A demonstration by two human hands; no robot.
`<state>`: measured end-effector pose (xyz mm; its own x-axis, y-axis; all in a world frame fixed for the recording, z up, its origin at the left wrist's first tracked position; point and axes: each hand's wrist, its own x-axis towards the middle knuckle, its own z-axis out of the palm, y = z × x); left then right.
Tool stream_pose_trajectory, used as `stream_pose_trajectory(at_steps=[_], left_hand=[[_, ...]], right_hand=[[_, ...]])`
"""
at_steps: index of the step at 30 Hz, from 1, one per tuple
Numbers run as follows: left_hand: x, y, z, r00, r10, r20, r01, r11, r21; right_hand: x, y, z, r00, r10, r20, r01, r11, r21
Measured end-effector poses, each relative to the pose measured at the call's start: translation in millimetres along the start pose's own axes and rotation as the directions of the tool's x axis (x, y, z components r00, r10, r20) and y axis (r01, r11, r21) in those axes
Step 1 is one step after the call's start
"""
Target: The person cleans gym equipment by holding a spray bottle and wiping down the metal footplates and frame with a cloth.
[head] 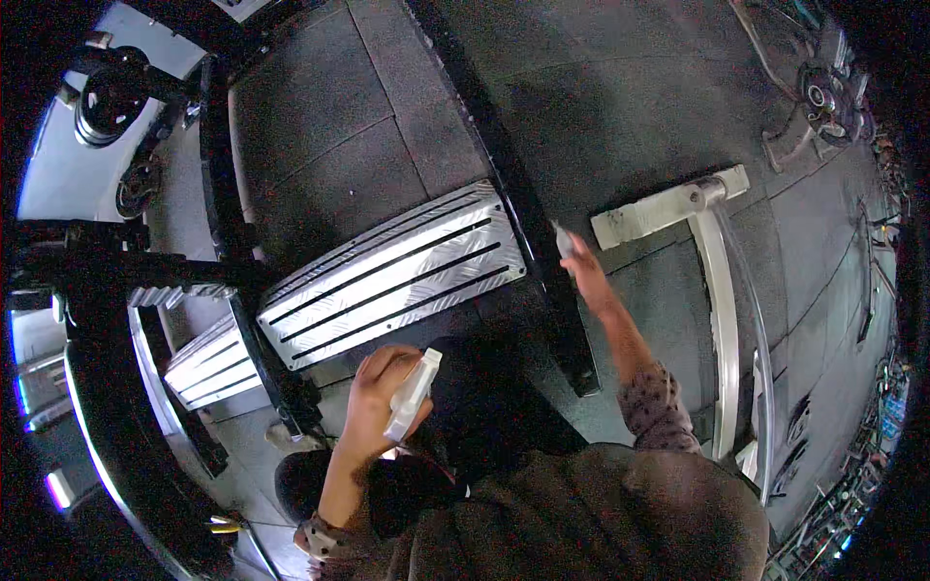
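Observation:
My left hand (374,399) is closed around a white plastic object (414,396), which looks like the trigger head of a spray bottle; its lower part is hidden. Further forward, my right hand (587,272) pinches a small whitish item (563,241), too blurred to name, at the side of a long black steel beam (534,218). Between my hands and just ahead lies a footplate of aluminium tread plate (396,283) with dark slots, its right end meeting the black beam.
Dark floor mats (327,109) run under the equipment. On the right stands a cream T-shaped metal frame (672,207). A second tread-plate footplate (218,367), black uprights (218,160) and round machine parts (112,94) are at the left. A yellow-ended item (224,524) lies lower left.

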<state>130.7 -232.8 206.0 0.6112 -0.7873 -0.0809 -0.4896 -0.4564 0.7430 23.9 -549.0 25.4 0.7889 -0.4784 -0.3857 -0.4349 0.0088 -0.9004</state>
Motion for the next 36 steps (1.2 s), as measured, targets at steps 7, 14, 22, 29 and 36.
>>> stream_pose_trajectory(at_steps=[7,14,22,29,36], left_hand=[[-6.4,7.2,-9.2,1.0,-0.009,-0.026,0.007,0.998,-0.068],[-1.6,12.3,-15.2,0.994,0.053,-0.092,-0.055,0.998,-0.019],[8.5,4.8,-20.9,0.996,0.073,-0.043,-0.074,0.997,-0.02],[9.5,-10.7,-19.2,0.996,0.063,-0.061,-0.062,0.998,0.021],[0.0,-19.6,-27.5,0.998,0.032,-0.046,-0.029,0.997,0.066]], right_hand=[[-163.2,31.8,-1.9,0.928,-0.368,0.066,0.351,0.799,-0.488],[-74.2,-14.9,31.4,0.841,-0.451,0.3,0.454,0.284,-0.844],[159.0,-93.7,89.8,0.554,-0.776,0.301,0.446,-0.028,-0.894],[273.3,-123.8,124.5,0.699,-0.56,0.445,0.305,-0.329,-0.894],[258.2,-84.2,138.2,0.894,-0.381,0.235,0.408,0.476,-0.779]])
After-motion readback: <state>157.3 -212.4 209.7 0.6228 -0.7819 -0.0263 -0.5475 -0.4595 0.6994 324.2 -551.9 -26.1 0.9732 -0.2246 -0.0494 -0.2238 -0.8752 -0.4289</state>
